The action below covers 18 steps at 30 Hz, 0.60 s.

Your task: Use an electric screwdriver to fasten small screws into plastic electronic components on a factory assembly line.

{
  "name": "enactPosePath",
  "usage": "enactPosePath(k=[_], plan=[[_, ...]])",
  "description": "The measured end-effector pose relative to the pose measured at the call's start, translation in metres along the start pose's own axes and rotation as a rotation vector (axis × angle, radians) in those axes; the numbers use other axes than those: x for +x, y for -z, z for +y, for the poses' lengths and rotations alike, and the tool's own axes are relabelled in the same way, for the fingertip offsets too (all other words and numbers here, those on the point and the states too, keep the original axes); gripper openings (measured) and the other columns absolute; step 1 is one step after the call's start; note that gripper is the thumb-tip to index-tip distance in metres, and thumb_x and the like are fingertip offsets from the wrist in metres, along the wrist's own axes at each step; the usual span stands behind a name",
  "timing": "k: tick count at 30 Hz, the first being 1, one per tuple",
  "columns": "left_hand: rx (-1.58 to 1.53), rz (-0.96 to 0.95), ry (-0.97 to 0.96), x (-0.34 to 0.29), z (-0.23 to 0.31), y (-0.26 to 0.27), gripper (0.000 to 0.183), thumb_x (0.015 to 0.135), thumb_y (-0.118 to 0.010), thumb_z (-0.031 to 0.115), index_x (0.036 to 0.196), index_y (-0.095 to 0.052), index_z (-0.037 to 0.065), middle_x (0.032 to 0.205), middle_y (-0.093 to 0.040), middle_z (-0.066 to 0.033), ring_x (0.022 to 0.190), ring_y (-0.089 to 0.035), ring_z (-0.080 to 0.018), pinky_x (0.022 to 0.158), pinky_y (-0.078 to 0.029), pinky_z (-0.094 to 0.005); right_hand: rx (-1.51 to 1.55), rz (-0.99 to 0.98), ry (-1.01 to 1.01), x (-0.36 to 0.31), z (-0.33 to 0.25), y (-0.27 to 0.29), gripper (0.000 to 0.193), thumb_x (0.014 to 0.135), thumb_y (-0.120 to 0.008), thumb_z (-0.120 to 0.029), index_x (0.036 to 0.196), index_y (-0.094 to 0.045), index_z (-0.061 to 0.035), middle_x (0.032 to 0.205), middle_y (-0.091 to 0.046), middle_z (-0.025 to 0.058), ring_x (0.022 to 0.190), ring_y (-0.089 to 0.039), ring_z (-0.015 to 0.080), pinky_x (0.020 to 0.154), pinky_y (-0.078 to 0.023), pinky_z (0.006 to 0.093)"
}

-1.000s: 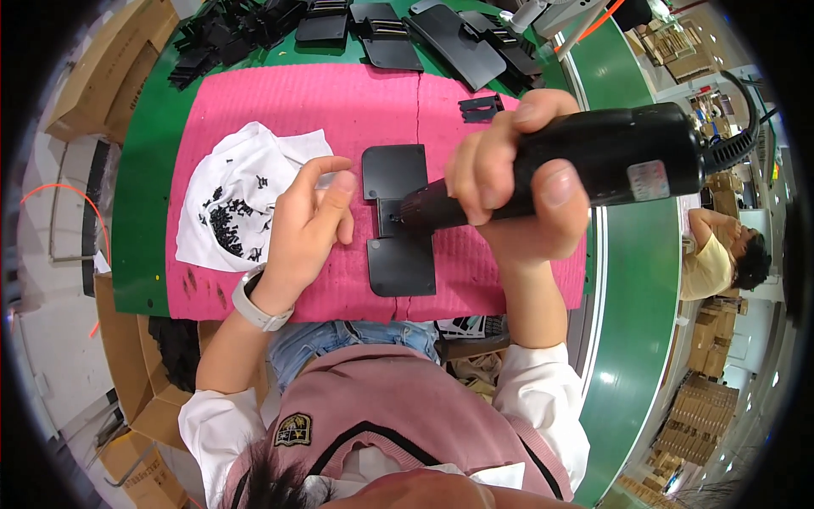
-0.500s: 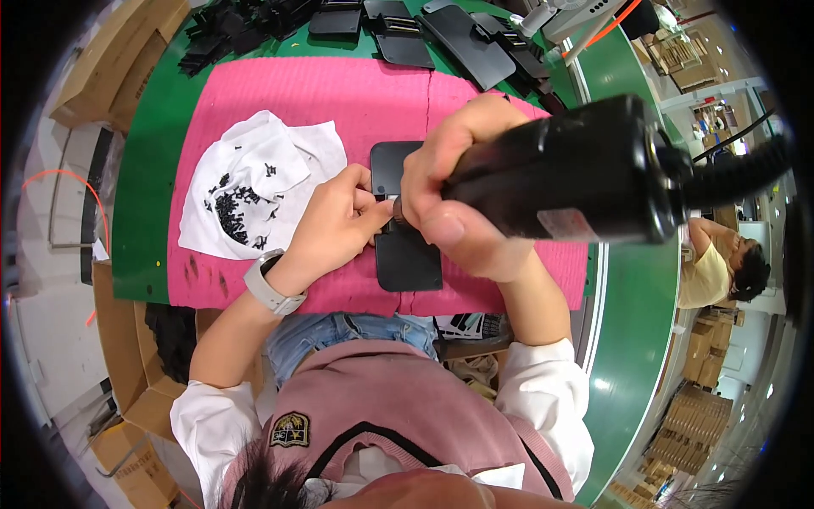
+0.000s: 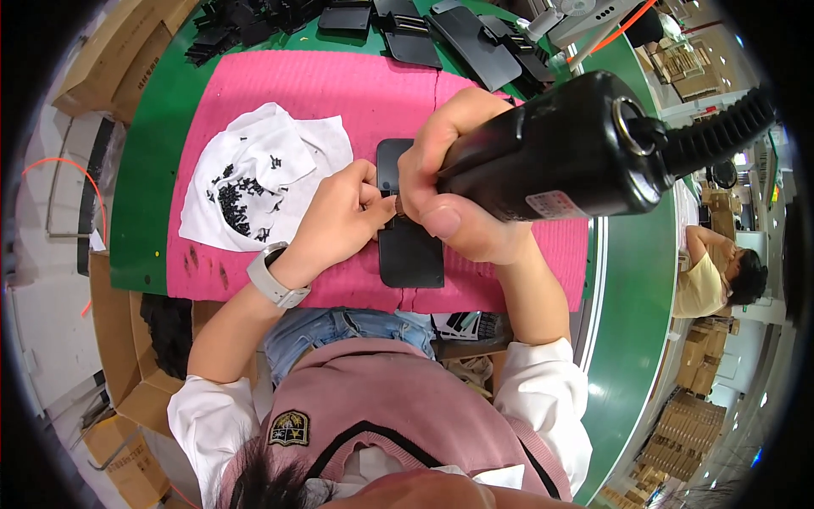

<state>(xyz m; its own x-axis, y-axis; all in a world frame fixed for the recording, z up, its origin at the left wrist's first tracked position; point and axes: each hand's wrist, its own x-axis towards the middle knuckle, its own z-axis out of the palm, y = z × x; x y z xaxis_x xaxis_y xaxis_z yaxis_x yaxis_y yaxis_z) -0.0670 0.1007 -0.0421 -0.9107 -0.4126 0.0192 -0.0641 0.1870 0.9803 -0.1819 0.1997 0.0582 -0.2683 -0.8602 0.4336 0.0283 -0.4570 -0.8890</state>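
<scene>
My right hand [image 3: 462, 191] is wrapped round a black electric screwdriver [image 3: 551, 157], whose front end points down and left at a flat black plastic plate [image 3: 411, 261]. The plate lies on a pink foam mat [image 3: 509, 280], its middle covered by my hands. My left hand [image 3: 339, 216] is closed over the plate's left edge, thumb and fingers pinched together beside the screwdriver's front end. What the pinch holds, if anything, is hidden. Left of it, a crumpled white cloth [image 3: 318, 140] bears a heap of small black screws [image 3: 236, 204].
Several black plastic parts [image 3: 471, 42] lie along the far side of the green table [image 3: 140, 204], with a dark pile [image 3: 246, 30] at far left. A ribbed cable [image 3: 721, 123] leaves the screwdriver's rear. Cardboard boxes [image 3: 127, 68] stand at left. Another person [image 3: 712, 271] is at far right.
The screwdriver's rear end has shifted slightly up and left, along with its cable. Both hands keep nearly the same hold at the plate.
</scene>
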Motion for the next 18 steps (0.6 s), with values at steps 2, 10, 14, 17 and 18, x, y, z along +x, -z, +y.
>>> enactPosePath(k=[2, 10, 14, 17, 18], plan=[[-0.001, 0.001, -0.014, 0.000, 0.003, 0.000, 0.017, 0.084, -0.061, 0.007, 0.085, -0.047, -0.004, 0.058, -0.059, -0.0087, 0.052, -0.057, -0.0109, 0.048, -0.044, -0.0263, 0.005, -0.007, -0.006, 0.000, 0.001, 0.001, 0.036, 0.074, -0.073, -0.014, 0.088, -0.042, -0.0026, 0.057, -0.044, 0.0012, 0.049, -0.047, 0.0104, 0.045, -0.039, 0.0237], [0.121, 0.071, -0.016, -0.003, 0.020, 0.002, 0.020, 0.079, -0.066, 0.008, 0.081, -0.050, -0.003, 0.051, -0.053, -0.0093, 0.045, -0.050, -0.0103, 0.044, -0.037, -0.0276, -0.065, -0.192, 0.129, 0.003, -0.002, 0.011, 0.033, 0.076, -0.069, -0.017, 0.093, -0.046, -0.0019, 0.058, -0.046, 0.0018, 0.046, -0.046, 0.0114, 0.044, -0.038, 0.0253], [0.001, 0.174, 0.037, -0.007, 0.017, 0.003, 0.025, 0.081, -0.069, 0.014, 0.092, -0.053, -0.002, 0.055, -0.056, -0.0042, 0.045, -0.046, -0.0080, 0.044, -0.034, -0.0254, 0.309, -0.054, 0.212, -0.001, -0.012, 0.030, 0.036, 0.084, -0.059, -0.033, 0.105, -0.045, -0.0058, 0.059, -0.047, 0.0004, 0.042, -0.045, 0.0119, 0.046, -0.038, 0.0280], [-0.535, 0.157, 0.047, -0.004, 0.017, 0.015, 0.026, 0.091, -0.059, 0.020, 0.103, -0.052, -0.001, 0.077, -0.063, -0.0051, 0.061, -0.053, -0.0093, 0.055, -0.040, -0.0235, 0.459, -0.065, 0.342, -0.001, -0.016, 0.037, 0.036, 0.087, -0.054, -0.036, 0.106, -0.044, -0.0067, 0.061, -0.048, 0.0020, 0.043, -0.046, 0.0136, 0.048, -0.039, 0.0293], [-0.802, 0.087, 0.078, -0.003, 0.018, 0.017, 0.025, 0.094, -0.053, 0.021, 0.104, -0.052, -0.002, 0.085, -0.063, -0.0081, 0.070, -0.055, -0.0117, 0.063, -0.043, -0.0250, 0.464, -0.084, 0.370, 0.000, -0.014, 0.036, 0.039, 0.087, -0.055, -0.038, 0.107, -0.044, -0.0071, 0.063, -0.049, 0.0022, 0.045, -0.048, 0.0137, 0.050, -0.040, 0.0289]])
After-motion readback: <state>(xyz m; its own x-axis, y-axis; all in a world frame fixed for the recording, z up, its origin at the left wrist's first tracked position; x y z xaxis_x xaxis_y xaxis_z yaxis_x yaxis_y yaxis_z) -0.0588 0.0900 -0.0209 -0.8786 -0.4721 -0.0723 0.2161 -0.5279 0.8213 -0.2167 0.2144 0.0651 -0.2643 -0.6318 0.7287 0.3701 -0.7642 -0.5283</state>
